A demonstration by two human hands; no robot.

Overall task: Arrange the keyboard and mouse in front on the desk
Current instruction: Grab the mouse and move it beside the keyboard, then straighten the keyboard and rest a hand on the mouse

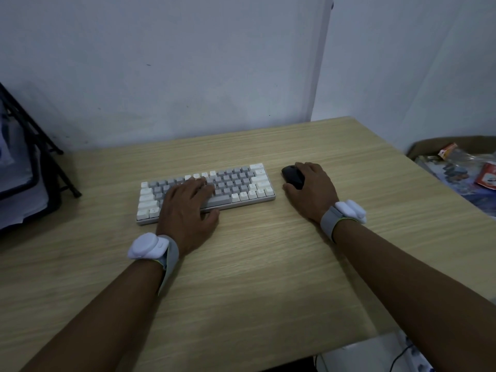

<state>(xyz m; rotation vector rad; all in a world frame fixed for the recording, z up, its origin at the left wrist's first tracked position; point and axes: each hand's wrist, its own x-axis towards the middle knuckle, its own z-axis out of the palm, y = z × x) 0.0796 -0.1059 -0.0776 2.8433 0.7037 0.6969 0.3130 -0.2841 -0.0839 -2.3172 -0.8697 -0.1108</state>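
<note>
A compact white and grey keyboard [239,183] lies on the light wooden desk [268,264], its left end angled toward me. My left hand [188,210] rests on its left half, fingers spread over the keys and thumb at the front edge. A black mouse [291,175] sits just right of the keyboard. My right hand [312,190] covers the mouse's rear and right side, thumb against its near left flank. Both wrists wear grey bands with white pods.
A black document tray rack [29,173] holding papers stands at the desk's left edge. A white wall [188,76] runs behind the desk. A cardboard box [461,167] with packets sits beyond the right edge. A white object [375,353] lies below the front corner.
</note>
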